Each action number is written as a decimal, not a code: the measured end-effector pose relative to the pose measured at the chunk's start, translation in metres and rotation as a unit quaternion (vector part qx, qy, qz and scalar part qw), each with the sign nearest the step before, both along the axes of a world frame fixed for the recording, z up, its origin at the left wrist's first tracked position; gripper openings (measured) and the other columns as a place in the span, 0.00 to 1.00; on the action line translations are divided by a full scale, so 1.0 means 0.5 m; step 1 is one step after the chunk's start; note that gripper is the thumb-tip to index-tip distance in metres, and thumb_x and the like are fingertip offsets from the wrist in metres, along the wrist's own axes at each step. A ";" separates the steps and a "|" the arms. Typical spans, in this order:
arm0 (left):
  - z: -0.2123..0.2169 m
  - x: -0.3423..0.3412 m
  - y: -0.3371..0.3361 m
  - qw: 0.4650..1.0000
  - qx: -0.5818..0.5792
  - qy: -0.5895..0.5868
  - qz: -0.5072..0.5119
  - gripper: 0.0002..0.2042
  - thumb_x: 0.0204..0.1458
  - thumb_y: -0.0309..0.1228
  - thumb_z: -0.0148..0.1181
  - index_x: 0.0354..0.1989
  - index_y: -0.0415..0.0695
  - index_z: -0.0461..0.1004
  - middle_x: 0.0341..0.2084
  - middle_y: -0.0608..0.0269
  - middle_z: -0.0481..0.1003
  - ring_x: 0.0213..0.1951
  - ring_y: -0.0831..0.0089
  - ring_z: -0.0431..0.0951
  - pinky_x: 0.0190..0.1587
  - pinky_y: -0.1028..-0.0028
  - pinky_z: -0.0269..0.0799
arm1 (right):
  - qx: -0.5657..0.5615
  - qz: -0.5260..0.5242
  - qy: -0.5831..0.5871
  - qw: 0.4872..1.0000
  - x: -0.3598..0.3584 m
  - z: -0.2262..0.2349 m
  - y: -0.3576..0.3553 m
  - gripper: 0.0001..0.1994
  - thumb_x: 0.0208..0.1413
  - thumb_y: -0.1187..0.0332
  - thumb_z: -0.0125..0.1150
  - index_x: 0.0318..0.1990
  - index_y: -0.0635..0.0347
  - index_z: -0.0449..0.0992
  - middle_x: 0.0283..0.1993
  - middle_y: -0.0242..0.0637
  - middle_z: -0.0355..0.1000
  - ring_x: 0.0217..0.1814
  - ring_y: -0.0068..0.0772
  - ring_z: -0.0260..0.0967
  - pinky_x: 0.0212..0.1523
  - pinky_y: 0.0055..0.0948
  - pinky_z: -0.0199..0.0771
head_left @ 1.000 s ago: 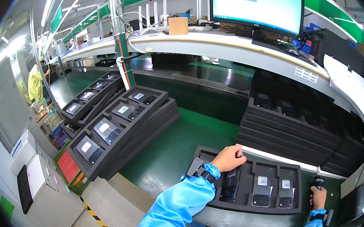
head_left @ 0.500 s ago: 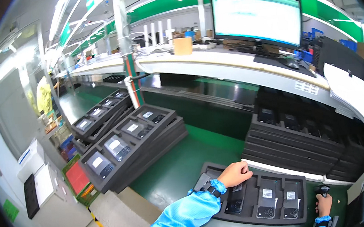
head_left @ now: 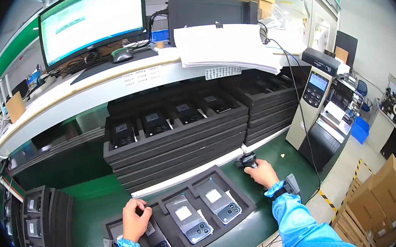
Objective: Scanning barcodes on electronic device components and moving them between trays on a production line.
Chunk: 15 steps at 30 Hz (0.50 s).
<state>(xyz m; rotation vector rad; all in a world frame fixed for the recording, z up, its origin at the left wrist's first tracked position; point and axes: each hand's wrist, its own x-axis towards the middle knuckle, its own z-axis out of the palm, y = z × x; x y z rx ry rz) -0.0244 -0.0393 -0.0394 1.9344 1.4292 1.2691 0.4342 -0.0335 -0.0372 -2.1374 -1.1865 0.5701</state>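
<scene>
A black foam tray (head_left: 234,186) lies at the front of the green bench, with phones bedded in its slots. Over its left part rests my left hand (head_left: 136,220), fingers curled in; whether they pinch anything is hidden. Beside that hand lies a dark phone (head_left: 159,239). Two clear-looking phones with white labels, a middle phone (head_left: 188,218) and a right phone (head_left: 222,203), fill the slots further right. My right hand (head_left: 262,173) is wrapped round a black handheld scanner (head_left: 246,160), held just beyond the tray's right end.
Stacked foam trays (head_left: 176,147) with phones stand behind, under a shelf bearing a monitor (head_left: 93,24), a mouse (head_left: 122,55) and papers (head_left: 224,47). A label printer (head_left: 314,98) with a hanging black cable sits at right. More trays (head_left: 51,233) stand at left.
The view has swung to the right, bringing the printer and cartons in. My right hand with the scanner is now nearer the tray's far right corner. My left hand stays over the tray.
</scene>
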 end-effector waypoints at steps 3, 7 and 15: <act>0.002 -0.005 0.001 1.000 0.001 0.001 -0.016 0.10 0.44 0.23 0.63 0.24 0.40 0.65 0.34 0.53 0.79 0.39 0.56 0.79 0.46 0.63 0.73 | -0.001 0.010 -0.016 1.000 -0.014 0.030 0.003 0.24 0.48 0.53 0.68 0.46 0.62 0.82 0.44 0.55 0.80 0.51 0.57 0.78 0.54 0.47 0.75; 0.007 -0.002 -0.002 0.999 0.026 0.029 -0.024 0.07 0.42 0.22 0.63 0.24 0.39 0.69 0.35 0.51 0.78 0.40 0.54 0.78 0.46 0.63 0.73 | 0.018 0.017 -0.035 0.999 -0.020 0.040 0.004 0.26 0.48 0.53 0.69 0.48 0.66 0.80 0.44 0.56 0.80 0.48 0.55 0.79 0.53 0.45 0.75; 0.018 0.007 -0.026 0.978 0.005 0.207 -0.029 0.12 0.43 0.30 0.65 0.37 0.47 0.86 0.54 0.53 0.75 0.55 0.54 0.72 0.62 0.59 0.60 | 0.392 -0.046 -0.083 0.915 0.046 0.042 -0.019 0.38 0.51 0.61 0.70 0.68 0.61 0.60 0.55 0.45 0.67 0.45 0.36 0.71 0.44 0.37 0.75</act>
